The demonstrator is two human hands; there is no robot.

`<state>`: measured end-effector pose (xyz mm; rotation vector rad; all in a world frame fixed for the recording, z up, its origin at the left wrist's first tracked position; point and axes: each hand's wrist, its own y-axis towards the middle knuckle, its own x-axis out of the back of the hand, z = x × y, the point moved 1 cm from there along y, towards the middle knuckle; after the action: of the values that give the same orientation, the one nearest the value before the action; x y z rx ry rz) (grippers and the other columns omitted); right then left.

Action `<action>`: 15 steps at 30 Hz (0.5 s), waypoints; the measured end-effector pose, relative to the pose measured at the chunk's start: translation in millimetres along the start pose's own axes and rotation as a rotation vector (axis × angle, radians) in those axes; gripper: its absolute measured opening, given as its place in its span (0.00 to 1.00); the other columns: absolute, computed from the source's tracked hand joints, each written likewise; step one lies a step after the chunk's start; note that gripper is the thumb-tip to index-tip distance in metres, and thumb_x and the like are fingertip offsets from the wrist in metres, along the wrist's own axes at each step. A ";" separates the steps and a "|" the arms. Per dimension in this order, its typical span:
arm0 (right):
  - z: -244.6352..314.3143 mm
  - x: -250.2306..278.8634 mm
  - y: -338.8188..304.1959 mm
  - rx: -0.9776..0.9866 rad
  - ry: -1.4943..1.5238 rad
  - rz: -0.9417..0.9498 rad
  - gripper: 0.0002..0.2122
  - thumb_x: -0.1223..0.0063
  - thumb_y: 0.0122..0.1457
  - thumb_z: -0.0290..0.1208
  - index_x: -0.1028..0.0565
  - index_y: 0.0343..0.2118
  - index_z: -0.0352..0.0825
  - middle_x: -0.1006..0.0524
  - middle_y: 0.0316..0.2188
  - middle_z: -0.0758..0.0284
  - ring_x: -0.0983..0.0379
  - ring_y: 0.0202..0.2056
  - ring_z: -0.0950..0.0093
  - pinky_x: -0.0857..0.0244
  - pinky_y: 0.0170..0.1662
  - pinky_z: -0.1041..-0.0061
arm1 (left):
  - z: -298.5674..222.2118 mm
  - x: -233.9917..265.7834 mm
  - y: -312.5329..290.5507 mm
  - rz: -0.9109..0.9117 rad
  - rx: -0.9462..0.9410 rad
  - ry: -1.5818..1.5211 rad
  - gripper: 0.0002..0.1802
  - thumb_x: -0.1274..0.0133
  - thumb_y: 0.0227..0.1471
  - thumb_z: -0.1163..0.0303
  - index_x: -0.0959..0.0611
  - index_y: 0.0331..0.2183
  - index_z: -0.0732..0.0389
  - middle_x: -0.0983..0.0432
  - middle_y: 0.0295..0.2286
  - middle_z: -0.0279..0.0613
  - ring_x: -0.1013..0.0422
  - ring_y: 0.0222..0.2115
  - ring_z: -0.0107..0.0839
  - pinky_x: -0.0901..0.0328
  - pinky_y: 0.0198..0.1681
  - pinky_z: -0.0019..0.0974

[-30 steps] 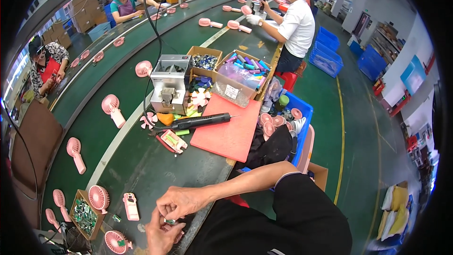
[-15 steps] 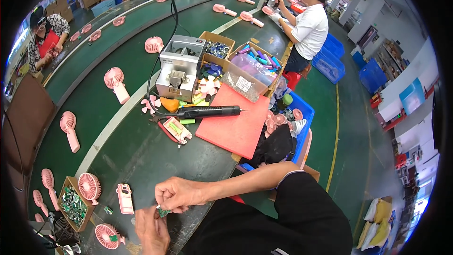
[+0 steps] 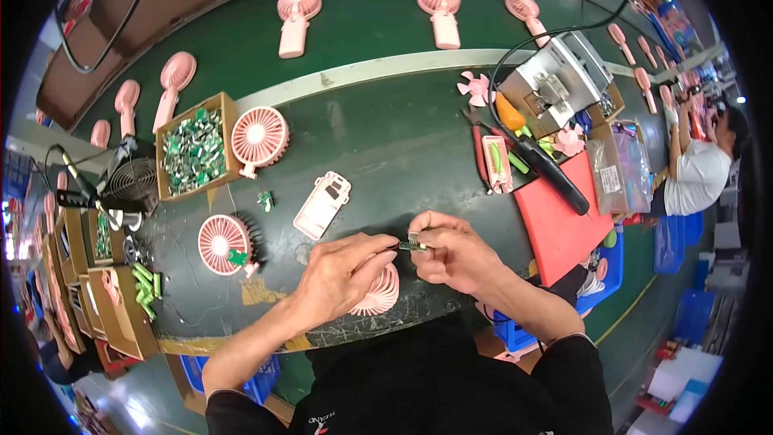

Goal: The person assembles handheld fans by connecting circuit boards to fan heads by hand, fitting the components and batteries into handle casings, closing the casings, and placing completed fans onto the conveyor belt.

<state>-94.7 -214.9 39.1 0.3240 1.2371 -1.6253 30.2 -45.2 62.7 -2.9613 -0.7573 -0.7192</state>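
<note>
My left hand (image 3: 342, 275) and my right hand (image 3: 455, 254) meet over the near part of the bench. Between their fingertips is a small green circuit board (image 3: 414, 246), with a little metal-coloured part near my right fingers. Both hands are closed in a pinch on it. Beneath my left hand lies a pink fan head (image 3: 382, 294), partly covered by the fingers. Just beyond the hands is an open pink handle shell (image 3: 322, 206). Left of it lie a loose small circuit board (image 3: 266, 200) and a pink fan head (image 3: 225, 245) with a green board attached.
A carton of circuit boards (image 3: 193, 153) stands left beside another fan head (image 3: 260, 137). At right are a red foam pad (image 3: 564, 217), a black electric screwdriver (image 3: 552, 176) and a grey machine (image 3: 555, 84). Pink handheld fans (image 3: 294, 32) lie along the green belt. A co-worker (image 3: 700, 165) stands far right.
The view has swung left, so the carton and fan heads now sit nearer the middle. Both hands still hold the small board, and the fan head beneath them has come into sight.
</note>
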 end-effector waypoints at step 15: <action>-12.9 -51.3 22.9 0.672 -1.370 -0.007 0.04 0.44 0.55 0.22 0.25 0.33 0.30 0.24 0.21 0.68 0.30 0.20 0.82 0.36 0.23 0.83 | 13.8 30.9 -46.6 -0.211 -0.045 -0.039 0.05 0.48 0.52 0.75 0.22 0.30 0.67 0.25 0.25 0.53 0.25 0.27 0.48 0.33 0.29 0.45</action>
<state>-57.5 -174.6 57.0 -0.3813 -0.3436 -1.6610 39.0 11.5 58.6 -2.9734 -1.0837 -0.6967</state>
